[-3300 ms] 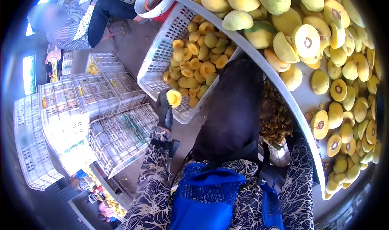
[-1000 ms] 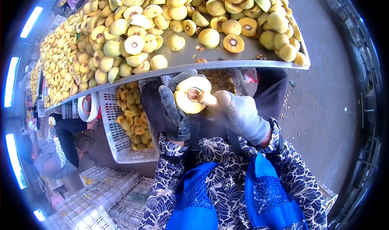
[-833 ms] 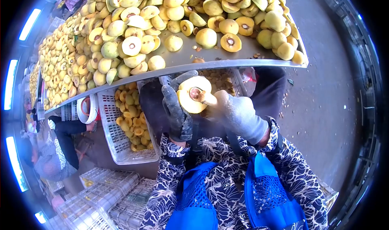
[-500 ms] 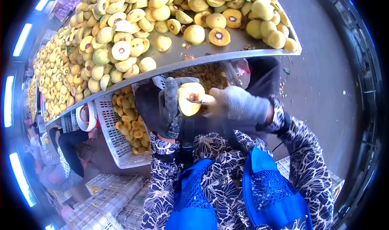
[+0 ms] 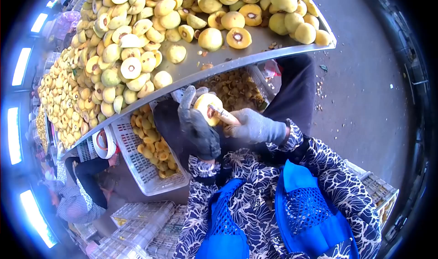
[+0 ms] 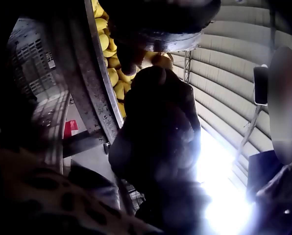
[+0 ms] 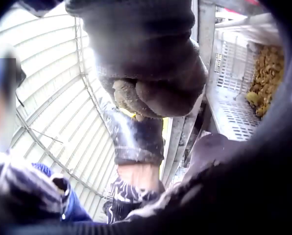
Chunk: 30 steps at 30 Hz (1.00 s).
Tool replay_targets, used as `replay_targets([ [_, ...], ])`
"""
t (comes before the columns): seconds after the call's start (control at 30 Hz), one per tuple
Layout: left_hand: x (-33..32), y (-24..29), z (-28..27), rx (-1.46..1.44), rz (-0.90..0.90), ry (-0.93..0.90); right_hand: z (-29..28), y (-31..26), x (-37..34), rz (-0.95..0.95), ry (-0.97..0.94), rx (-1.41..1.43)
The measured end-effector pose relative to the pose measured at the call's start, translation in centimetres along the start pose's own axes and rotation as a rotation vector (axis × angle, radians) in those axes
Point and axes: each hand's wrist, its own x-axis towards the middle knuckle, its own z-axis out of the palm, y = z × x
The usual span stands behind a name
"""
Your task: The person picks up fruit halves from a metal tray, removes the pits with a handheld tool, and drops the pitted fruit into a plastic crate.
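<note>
In the head view, my left hand [image 5: 198, 129], in a dark rubbery glove, holds a yellow peach half [image 5: 202, 105] with its cut face turned toward the right. My right hand [image 5: 258, 127], in a grey knit glove, grips a pitting tool by its pale wooden handle [image 5: 230, 118]. The tool's metal tip sits at the brown pit in the middle of the cut face. In the left wrist view the dark glove [image 6: 156, 122] is mostly in shadow. The right wrist view shows the grey glove [image 7: 151, 73] with its fingers curled; the tool is largely hidden there.
A metal-edged table [image 5: 255, 54] heaped with peach halves [image 5: 137, 44] lies ahead. Under its edge stands a crate of brown scraps [image 5: 237, 88]. Left of the legs is a white crate [image 5: 132, 156] of hollowed halves. Stacked crates [image 5: 141, 227] and a seated person [image 5: 80, 204] are at left.
At first my left hand held a hollowed half by the left crate. Now both hands meet before my lap over a half with its pit. Lately the tool has tilted, its handle end lower right.
</note>
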Motion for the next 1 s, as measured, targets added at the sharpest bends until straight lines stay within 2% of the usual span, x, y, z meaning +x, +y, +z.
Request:
replay_targets([
  [0.07, 0.8, 0.8, -1.4, -0.04, -0.122, -0.06, 0.8, 0.5, -0.1, -0.095, 0.047, -0.065],
  [0.13, 1.2, 0.7, -1.5, -0.053, -0.13, -0.103, 0.3, 1.6, 0.3, -0.27, 0.105, -0.197],
  [0.23, 1.8, 1.1, -1.3, 0.085, -0.069, -0.18, -0.4, 1.8, 0.6, -0.354, 0.227, -0.51],
  [0.27, 2.0, 1.4, -1.2, 0.143, -0.048, -0.195, -0.5, 0.7, 0.3, -0.28, 0.259, -0.664],
  [0.37, 2.6, 1.1, -1.5, 0.264, 0.039, -0.246, -0.2, -1.8, -0.3, -0.046, 0.243, -0.858],
  [0.4, 2.8, 0.9, -1.9, 0.257, 0.036, -0.27, -0.4, -2.0, -0.6, -0.098, 0.209, -0.821],
  [0.43, 2.8, 1.0, -2.1, 0.251, 0.034, -0.291, -0.5, -1.8, -0.8, -0.076, 0.133, -0.64],
  [0.47, 2.7, 1.9, -1.6, 0.113, -0.072, -0.25, -0.5, -1.6, -0.8, -0.056, 0.056, -0.456],
  [0.5, 2.5, 2.0, -1.4, 0.067, -0.083, -0.231, -0.4, -1.6, -0.8, -0.038, -0.022, -0.272],
  [0.53, 2.4, 2.0, -1.1, 0.021, -0.091, -0.21, -0.5, -1.9, -0.9, -0.003, -0.023, -0.266],
  [0.6, 2.4, 1.9, -0.7, 0.041, -0.036, -0.177, -0.8, -1.0, -0.7, -0.233, 0.131, -0.578],
  [0.63, 2.6, 1.7, -0.9, 0.087, 0.03, -0.253, -1.0, -0.6, -0.7, -0.344, 0.211, -0.732],
  [0.67, 2.9, 1.4, -1.2, 0.131, 0.095, -0.329, -1.0, -1.7, -0.9, -0.159, 0.213, -0.919],
  [0.73, 3.6, 1.2, -1.5, 0.107, 0.18, -0.449, -2.0, -1.4, -1.0, -0.195, 0.083, -0.733],
  [0.77, 3.6, 1.1, -1.6, 0.114, 0.186, -0.443, -2.4, -1.0, -0.9, -0.215, 0.02, -0.637],
  [0.8, 3.6, 1.0, -1.6, 0.12, 0.193, -0.436, -2.5, -0.3, -0.5, -0.229, -0.039, -0.427],
  [0.83, 3.7, 1.0, -1.6, 0.126, 0.201, -0.428, -2.4, 0.0, -0.5, -0.254, 0.0, -0.466],
  [0.9, 3.1, 1.1, -1.2, 0.068, 0.104, -0.32, -1.5, -0.7, -0.4, -0.299, 0.075, -0.542],
  [0.93, 2.8, 1.0, -1.0, 0.037, 0.054, -0.269, -1.6, -1.3, -0.5, -0.222, 0.1, -0.734],
  [0.97, 2.9, 0.7, -1.1, 0.093, 0.064, -0.336, -1.6, -2.0, -0.7, -0.135, 0.128, -0.922],
  [1.0, 3.4, 0.4, -1.6, 0.149, 0.074, -0.401, -1.9, -1.6, -0.6, -0.157, 0.134, -0.897],
])
